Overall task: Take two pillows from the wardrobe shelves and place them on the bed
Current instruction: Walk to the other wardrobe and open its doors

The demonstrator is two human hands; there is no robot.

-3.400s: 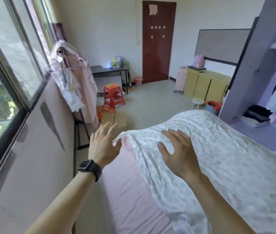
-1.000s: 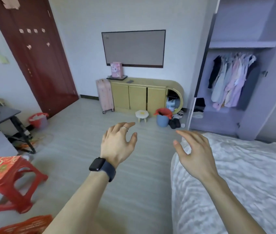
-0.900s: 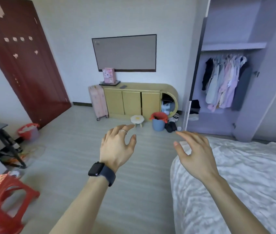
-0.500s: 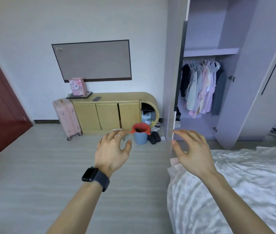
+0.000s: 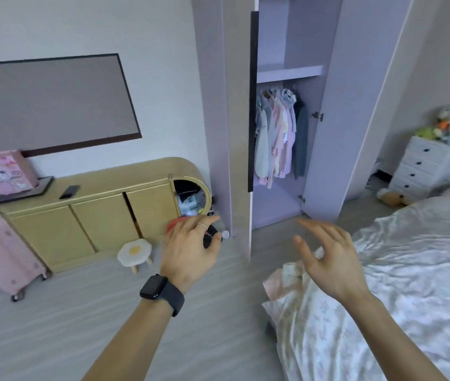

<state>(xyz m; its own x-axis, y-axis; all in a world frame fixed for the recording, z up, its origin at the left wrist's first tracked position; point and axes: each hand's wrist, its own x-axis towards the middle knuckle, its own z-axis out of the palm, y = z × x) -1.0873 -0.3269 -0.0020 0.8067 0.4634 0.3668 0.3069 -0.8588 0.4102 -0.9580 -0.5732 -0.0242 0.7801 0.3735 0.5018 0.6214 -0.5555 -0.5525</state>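
A lilac wardrobe [image 5: 342,111] stands open ahead, with clothes [image 5: 276,136] hanging under a bare shelf [image 5: 289,74]. No pillow shows in it. The bed [image 5: 410,270], covered by a white patterned sheet, fills the lower right. My left hand [image 5: 190,251], with a watch on the wrist, floats over the floor, fingers relaxed, holding nothing. My right hand [image 5: 328,254] hovers above the bed's near corner, fingers spread and empty.
A yellow low cabinet [image 5: 94,218] lines the left wall, with a pink suitcase [image 5: 1,254] and a small egg-shaped stool [image 5: 134,253] by it. A white drawer chest [image 5: 427,166] with toys on top stands at the far right. Grey floor lies between me and the wardrobe.
My view has swung right from the window side of the room toward the wardrobe and come closer to it. Both hands left the sheet and stay raised, open and empty.
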